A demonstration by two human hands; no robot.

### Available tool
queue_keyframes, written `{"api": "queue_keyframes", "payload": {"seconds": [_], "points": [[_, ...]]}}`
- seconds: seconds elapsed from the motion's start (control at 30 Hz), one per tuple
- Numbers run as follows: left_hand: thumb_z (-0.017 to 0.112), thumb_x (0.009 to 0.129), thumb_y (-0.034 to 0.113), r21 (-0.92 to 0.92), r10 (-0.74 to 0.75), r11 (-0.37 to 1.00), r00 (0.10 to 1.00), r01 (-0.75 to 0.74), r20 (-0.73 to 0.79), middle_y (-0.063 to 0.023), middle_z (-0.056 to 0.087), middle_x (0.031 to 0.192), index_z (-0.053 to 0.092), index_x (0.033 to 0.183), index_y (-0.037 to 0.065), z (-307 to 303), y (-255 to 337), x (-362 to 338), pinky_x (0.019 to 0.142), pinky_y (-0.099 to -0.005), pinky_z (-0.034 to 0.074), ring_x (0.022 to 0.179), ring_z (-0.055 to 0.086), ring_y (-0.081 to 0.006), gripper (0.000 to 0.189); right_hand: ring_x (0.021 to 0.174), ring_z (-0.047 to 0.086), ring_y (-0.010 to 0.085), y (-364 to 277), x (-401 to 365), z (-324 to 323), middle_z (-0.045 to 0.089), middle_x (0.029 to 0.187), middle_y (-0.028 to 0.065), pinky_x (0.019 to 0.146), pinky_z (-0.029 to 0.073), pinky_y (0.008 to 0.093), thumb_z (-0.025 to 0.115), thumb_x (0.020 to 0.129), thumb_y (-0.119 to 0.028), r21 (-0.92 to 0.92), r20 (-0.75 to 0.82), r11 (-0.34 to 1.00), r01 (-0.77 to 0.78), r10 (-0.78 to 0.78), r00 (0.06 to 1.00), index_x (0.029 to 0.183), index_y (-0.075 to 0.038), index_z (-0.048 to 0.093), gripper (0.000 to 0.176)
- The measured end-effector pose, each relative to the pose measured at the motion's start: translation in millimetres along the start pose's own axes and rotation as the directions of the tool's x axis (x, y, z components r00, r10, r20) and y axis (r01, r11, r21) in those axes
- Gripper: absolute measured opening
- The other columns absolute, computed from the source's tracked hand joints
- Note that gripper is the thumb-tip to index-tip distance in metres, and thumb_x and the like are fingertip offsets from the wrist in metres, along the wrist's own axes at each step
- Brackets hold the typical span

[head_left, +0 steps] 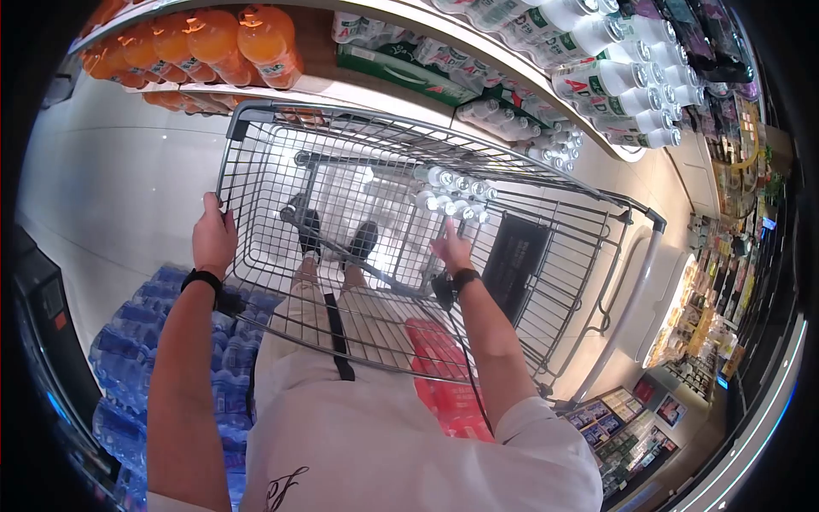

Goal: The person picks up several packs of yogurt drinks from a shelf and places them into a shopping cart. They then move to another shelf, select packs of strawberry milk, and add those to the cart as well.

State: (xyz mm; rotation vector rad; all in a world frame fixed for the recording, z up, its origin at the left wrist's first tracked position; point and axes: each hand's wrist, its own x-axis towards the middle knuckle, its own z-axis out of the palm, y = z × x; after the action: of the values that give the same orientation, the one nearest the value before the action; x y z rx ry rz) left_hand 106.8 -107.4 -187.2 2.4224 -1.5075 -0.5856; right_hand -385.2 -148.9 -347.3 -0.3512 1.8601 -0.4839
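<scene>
A metal shopping cart (341,346) stands tilted across the view in front of my body. My left hand (213,237) is closed around the wire edge at the cart's left end. Inside the basket is a pack of clear bottles with white caps (454,194). My right hand (451,249) reaches over the cart at the near edge of this pack, its index finger stretched toward the bottles and the other fingers partly curled. Both wrists wear black bands. A dark panel (517,266) sits in the basket to the right of my right hand.
Shelves along the top hold large orange drink bottles (269,47) and packs of white-capped bottles (618,90). Blue-wrapped water packs (141,341) are stacked at lower left. A red bag (444,375) hangs by my right side. Further store shelves (627,427) stand at right.
</scene>
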Motion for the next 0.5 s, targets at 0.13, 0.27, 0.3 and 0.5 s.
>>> {"api": "queue_keyframes", "payload": {"seconds": [0.13,0.27,0.3,0.5], "points": [[0.059,0.095,0.010,-0.014,-0.025,1.000,1.000,0.026,0.007,-0.0231,0.068,0.081,0.041,0.109,0.005,-1,2,2,0.066,-0.0523,0.050,0.078,0.066,-0.0457,0.023,0.131,0.043,0.0433,-9,9,20,0.013,0.154,0.0373,0.101,0.050,0.0478,0.065,0.080,-0.072,0.689,0.222,0.712,-0.139,-0.024,0.975,0.155,0.000,0.000,0.122],[0.060,0.094,0.009,0.004,-0.012,1.000,1.000,0.012,0.010,-0.0209,0.067,0.079,0.040,0.109,0.004,-1,1,2,0.065,-0.0504,0.051,0.075,0.067,-0.0431,0.025,0.126,0.050,0.0371,-9,56,26,0.042,0.142,0.0209,0.094,0.054,0.0495,0.051,0.100,-0.054,0.754,0.222,0.652,-0.075,-0.147,0.964,0.147,0.000,0.028,0.075],[0.060,0.094,0.009,0.008,-0.011,1.000,1.000,0.011,0.012,-0.0206,0.067,0.079,0.040,0.109,0.004,-1,0,0,0.065,-0.0500,0.051,0.074,0.067,-0.0426,0.025,0.117,0.057,0.0373,-18,57,25,0.054,0.131,0.0150,0.090,0.056,0.0514,0.044,0.106,-0.036,0.758,0.176,0.649,-0.065,-0.107,0.979,0.137,0.002,0.040,0.049],[0.061,0.094,0.009,0.015,0.006,1.000,1.000,-0.006,0.001,-0.0195,0.067,0.078,0.040,0.108,0.004,-1,-1,2,0.063,-0.0486,0.051,0.073,0.067,-0.0408,0.025,0.109,0.062,0.0326,-25,87,12,0.059,0.122,0.0158,0.084,0.057,0.0487,0.052,0.104,-0.023,0.715,0.200,0.697,-0.062,-0.118,0.973,0.132,0.002,0.044,0.039]]}}
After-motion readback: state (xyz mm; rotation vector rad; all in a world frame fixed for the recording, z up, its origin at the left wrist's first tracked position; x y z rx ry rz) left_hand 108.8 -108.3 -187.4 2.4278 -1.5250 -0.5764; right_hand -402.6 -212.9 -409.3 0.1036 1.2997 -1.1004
